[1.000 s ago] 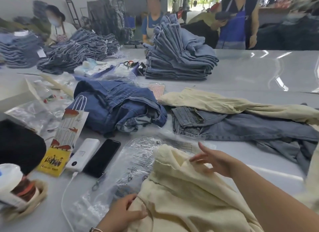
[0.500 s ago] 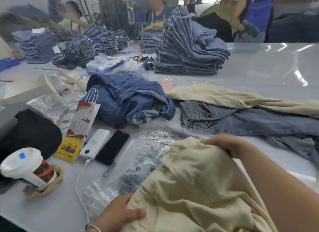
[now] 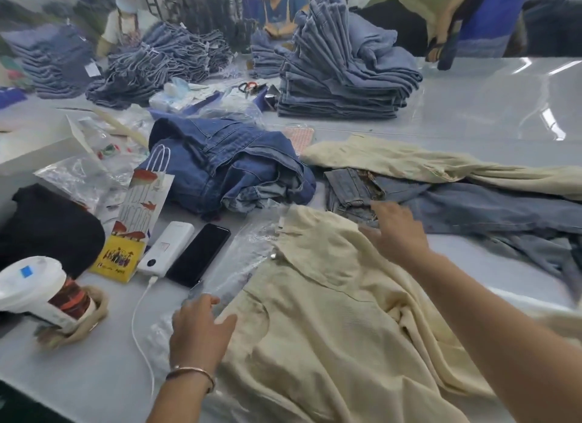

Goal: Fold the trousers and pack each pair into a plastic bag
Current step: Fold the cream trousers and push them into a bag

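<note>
So there's a pair of cream trousers spread out rumpled on the grey worktop, right in front of the person, lying on top of a clear plastic bag that sticks out from under the left edge. The left hand sits at that left edge, fingers loosely spread and resting half on the bag, half on the fabric, not really gripping anything. There's a thin bangle on that wrist. The right hand is at the far top edge of the trousers, fingers out straight and flat, touching the cloth; it isn't pinching it as far as I can see.

Just past that hand is a pair of faded blue jeans lying loose, and behind those another cream pair stretched out to the right. A crumpled heap of dark blue jeans sits left of them. Further back there's a tall neat stack of folded jeans, plus more piles off to the left.

On the near left: a black phone right beside a white power bank with a white cable plugged in, a small paper gift bag lying flat, a black bundle, and a lidded takeaway cup tipped over in a cloth holder. Other people are working at the far side.
</note>
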`<state>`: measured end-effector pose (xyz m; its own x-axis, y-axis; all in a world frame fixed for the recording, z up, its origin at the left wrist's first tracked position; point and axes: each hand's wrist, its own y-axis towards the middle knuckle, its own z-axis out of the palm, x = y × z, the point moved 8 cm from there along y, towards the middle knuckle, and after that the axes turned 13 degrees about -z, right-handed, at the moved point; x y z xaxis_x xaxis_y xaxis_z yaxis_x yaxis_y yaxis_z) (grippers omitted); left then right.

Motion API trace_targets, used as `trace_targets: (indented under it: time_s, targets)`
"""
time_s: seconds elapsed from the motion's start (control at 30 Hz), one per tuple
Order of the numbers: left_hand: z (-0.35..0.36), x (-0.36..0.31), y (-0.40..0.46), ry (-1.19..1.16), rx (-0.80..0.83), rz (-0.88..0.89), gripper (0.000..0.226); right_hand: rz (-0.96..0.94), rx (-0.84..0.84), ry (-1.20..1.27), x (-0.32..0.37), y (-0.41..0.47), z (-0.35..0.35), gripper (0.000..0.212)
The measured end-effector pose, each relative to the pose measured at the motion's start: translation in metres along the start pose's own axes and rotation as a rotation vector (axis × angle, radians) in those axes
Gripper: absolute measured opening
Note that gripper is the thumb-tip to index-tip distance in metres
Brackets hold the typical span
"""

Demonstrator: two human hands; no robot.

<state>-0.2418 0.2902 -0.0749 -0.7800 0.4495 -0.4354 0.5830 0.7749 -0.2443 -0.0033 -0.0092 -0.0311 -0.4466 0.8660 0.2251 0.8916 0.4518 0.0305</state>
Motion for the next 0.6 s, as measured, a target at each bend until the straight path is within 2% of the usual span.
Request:
trace_targets:
  time_s: [0.07,0.13,0.2,0.27,0.33,0.43,0.5,0.6]
  targets:
    - [0.014,-0.01,-0.016,-0.076,0.012,0.129,0.024,0.061,0.033,0.058,-0.02,-0.039,0.025,0.069]
    - [0.036,-0.026,-0.039,-0.115,0.105,0.252,0.02,0.17,0.012,0.112,-0.046,-0.087,0.04,0.068]
    - [0.064,-0.037,-0.058,-0.151,0.267,0.303,0.015,0.302,-0.059,0.135,-0.077,-0.137,0.044,0.062]
    - [0.095,-0.04,-0.07,-0.067,0.391,0.33,0.011,0.411,-0.208,0.15,-0.104,-0.184,0.037,0.048]
    - [0.112,-0.04,-0.068,0.09,0.378,0.344,0.012,0.446,-0.385,0.087,-0.121,-0.224,0.021,0.031]
    - [0.114,-0.047,-0.056,0.184,0.31,0.279,0.018,0.5,-0.534,-0.022,-0.145,-0.271,-0.01,0.036]
    - [0.112,-0.063,-0.057,0.174,0.287,0.277,0.012,0.608,-0.524,0.006,-0.172,-0.297,-0.021,0.049]
    - [0.108,-0.097,-0.076,0.038,0.255,0.321,0.01,0.754,-0.447,0.021,-0.214,-0.333,-0.026,0.054]
